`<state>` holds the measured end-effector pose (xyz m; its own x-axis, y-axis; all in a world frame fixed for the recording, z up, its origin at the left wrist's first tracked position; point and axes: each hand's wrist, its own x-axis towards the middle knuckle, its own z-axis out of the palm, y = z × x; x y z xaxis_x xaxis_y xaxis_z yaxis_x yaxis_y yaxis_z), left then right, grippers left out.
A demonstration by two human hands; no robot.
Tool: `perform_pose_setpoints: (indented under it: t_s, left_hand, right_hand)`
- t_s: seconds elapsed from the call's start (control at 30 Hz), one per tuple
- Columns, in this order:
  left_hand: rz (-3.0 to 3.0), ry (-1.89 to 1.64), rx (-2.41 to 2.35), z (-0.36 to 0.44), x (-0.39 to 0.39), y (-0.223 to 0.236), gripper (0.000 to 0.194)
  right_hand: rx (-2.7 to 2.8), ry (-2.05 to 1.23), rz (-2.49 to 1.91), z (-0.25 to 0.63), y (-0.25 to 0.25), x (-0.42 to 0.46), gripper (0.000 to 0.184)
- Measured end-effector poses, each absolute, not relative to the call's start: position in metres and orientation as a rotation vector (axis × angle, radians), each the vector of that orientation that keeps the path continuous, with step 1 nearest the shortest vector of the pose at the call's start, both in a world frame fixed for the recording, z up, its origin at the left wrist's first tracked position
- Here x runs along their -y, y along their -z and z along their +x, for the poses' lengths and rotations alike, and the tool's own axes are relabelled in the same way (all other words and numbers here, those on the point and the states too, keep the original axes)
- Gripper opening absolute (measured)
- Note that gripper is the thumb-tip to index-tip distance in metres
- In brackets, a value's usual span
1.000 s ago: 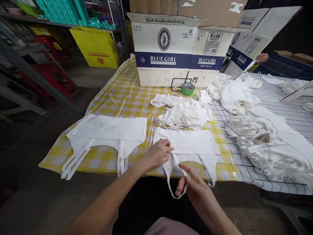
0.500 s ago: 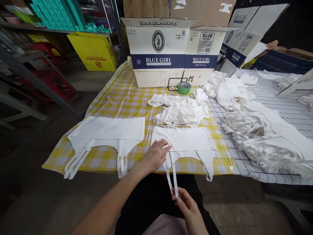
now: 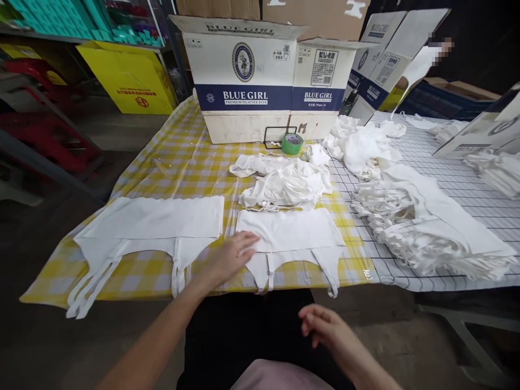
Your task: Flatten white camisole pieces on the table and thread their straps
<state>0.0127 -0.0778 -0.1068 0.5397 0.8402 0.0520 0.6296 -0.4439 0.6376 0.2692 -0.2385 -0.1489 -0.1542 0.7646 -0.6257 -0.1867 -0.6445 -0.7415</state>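
Observation:
A white camisole top (image 3: 290,230) lies flat before me, its straps toward the table's front edge. My left hand (image 3: 231,259) rests on its left side, fingers stretched out over the cloth and holding nothing. Off the front edge, above my lap, my right hand (image 3: 327,330) hangs with loosely bent, parted fingers and nothing between them. A second white camisole top (image 3: 152,219) is spread out to the left, its long straps drooping over the edge. Just behind the nearer top sits a crumpled heap of white garments (image 3: 288,184).
Stacked white tops (image 3: 439,233) with bunched straps lie on the right. Green tape (image 3: 292,143) sits by a large beer carton (image 3: 247,76) at the back. Another person's blurred hand (image 3: 444,47) holds white cloth at the far right. A yellow bag (image 3: 128,78) stands left.
My right hand has let go of the strap it was pulling down and moved to the right. The strap now lies short near the edge. My left hand stays on the top.

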Motion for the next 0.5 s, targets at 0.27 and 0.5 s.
perform_pose_setpoints:
  t_s: [0.27, 0.5]
  left_hand:
    - [2.121, -0.37, -2.069, 0.013, 0.021, 0.111, 0.037]
    - [2.085, -0.203, -1.981, 0.024, 0.007, 0.116, 0.028]
  right_hand:
    - [1.382, -0.628, -2.042, 0.384, 0.099, 0.095, 0.026]
    - [1.521, -0.595, -2.249, 0.382, 0.127, 0.035, 0.025]
